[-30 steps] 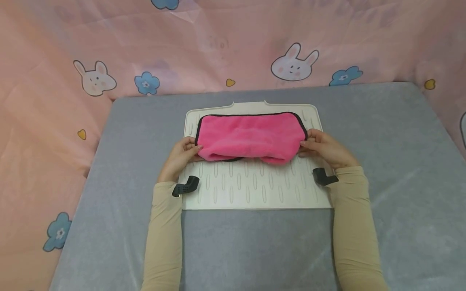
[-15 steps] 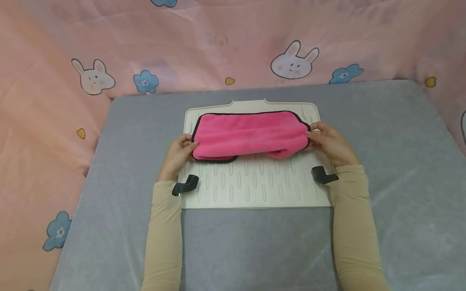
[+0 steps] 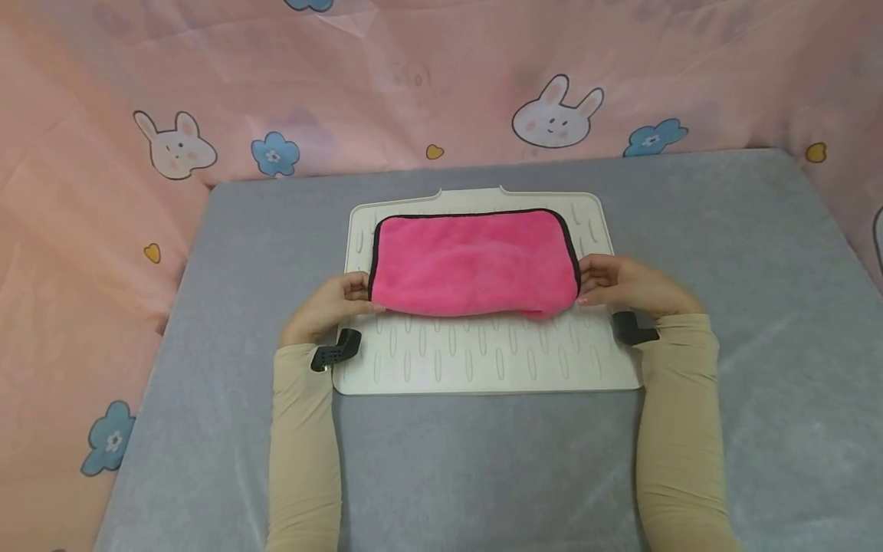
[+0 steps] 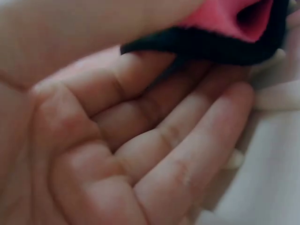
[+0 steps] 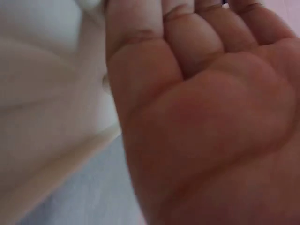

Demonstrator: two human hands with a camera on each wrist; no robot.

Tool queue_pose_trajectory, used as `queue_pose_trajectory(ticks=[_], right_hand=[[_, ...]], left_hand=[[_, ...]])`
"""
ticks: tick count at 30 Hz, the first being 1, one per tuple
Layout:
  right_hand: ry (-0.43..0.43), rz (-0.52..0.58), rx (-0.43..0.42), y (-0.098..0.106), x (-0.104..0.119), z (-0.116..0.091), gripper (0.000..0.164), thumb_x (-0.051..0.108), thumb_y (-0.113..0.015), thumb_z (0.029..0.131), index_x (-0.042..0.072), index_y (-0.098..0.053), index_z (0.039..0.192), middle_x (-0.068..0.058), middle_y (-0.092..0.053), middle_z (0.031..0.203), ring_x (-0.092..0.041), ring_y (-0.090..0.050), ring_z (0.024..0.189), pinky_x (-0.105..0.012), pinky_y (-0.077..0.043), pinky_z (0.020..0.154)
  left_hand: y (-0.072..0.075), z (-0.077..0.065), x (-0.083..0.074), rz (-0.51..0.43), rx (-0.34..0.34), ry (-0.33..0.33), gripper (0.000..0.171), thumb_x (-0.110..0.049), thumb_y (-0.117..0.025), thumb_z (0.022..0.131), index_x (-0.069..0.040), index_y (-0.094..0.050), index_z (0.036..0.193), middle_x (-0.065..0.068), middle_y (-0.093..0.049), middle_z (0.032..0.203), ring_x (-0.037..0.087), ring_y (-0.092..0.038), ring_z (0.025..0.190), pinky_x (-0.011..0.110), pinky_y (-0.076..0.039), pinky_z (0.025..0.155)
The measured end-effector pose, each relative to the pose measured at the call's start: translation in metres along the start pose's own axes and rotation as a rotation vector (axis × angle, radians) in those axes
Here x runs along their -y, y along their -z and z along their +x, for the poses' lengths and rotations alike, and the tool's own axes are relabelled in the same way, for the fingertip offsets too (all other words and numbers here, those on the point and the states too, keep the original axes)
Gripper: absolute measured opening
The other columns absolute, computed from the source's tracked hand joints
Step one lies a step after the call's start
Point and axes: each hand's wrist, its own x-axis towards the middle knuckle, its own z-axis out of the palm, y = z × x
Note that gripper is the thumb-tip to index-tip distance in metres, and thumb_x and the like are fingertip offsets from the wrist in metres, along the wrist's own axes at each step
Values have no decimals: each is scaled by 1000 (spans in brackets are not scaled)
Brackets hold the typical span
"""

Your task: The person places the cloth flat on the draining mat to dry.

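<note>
A pink fleece towel (image 3: 476, 264) with black piping lies folded into a rectangle on a ribbed white mat (image 3: 483, 360); a bit of pink layer pokes out at its lower right. The left hand (image 3: 334, 303) holds the towel's lower left corner, thumb along the front edge. In the left wrist view, the black-edged corner (image 4: 253, 51) sits between thumb and fingers. At the opposite side, the right hand (image 3: 617, 284) pinches the right edge near the lower corner with its fingertips, which the right wrist view cuts off; there the palm (image 5: 220, 117) fills much of the picture.
The mat lies on a grey cloth-covered table (image 3: 745, 345). A pink curtain (image 3: 414, 84) printed with rabbits and flowers hangs along the back and left. Black wrist pieces, left (image 3: 336, 350) and right (image 3: 633, 330), sit on the tan sleeves.
The towel's front part has come down toward the person, covering the black-edged layer that showed at lower left. Both hands have moved down and their wrists outward.
</note>
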Motion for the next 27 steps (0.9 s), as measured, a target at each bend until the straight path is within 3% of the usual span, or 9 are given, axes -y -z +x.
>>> queue_pose_trajectory(ticks=[4, 7, 13, 20, 27], right_hand=[[32, -48, 20, -3, 2, 2, 25, 10, -67, 88, -4, -54, 105, -12, -63, 95, -15, -58, 79, -24, -49, 65], [35, -28, -12, -5, 4, 2, 22, 12, -63, 91, -3, -53, 103, -12, -62, 93, -16, -54, 78, -26, -44, 63], [99, 114, -124, -5, 2, 1, 17, 9, -59, 93, -2, -51, 104, -4, -65, 95, -17, -59, 91, -23, -47, 79], [226, 345, -113, -3, 0, 4, 5, 1, -52, 96, 2, -49, 100, -3, -69, 91, -14, -67, 85, -23, -52, 80], [175, 345, -234, -6, 2, 9, 4, 3, -50, 97, 6, -47, 95, 4, -66, 76, -5, -60, 72, -19, -49, 68]], left_hand=[[-1, 1, 1, -1, -48, -25, 16, -2, -63, 88, 7, -54, 98, 8, -67, 92, 7, -63, 83, 20, -48, 75], [-1, 1, 1, -41, -74, -45, 13, 1, -58, 91, 9, -52, 98, 9, -67, 93, 7, -64, 84, 24, -52, 78], [-2, 3, -1, -94, -134, -74, 13, 0, -57, 92, 8, -50, 99, 7, -66, 91, 10, -65, 81, 28, -54, 77], [-3, 5, -2, -173, -174, -98, 7, 1, -54, 94, 5, -49, 97, -1, -65, 80, 10, -64, 73, 25, -54, 71], [-4, 6, -3, -165, -212, -100, 8, -1, -53, 95, 4, -49, 99, -4, -64, 76, 8, -61, 65, 22, -52, 63]])
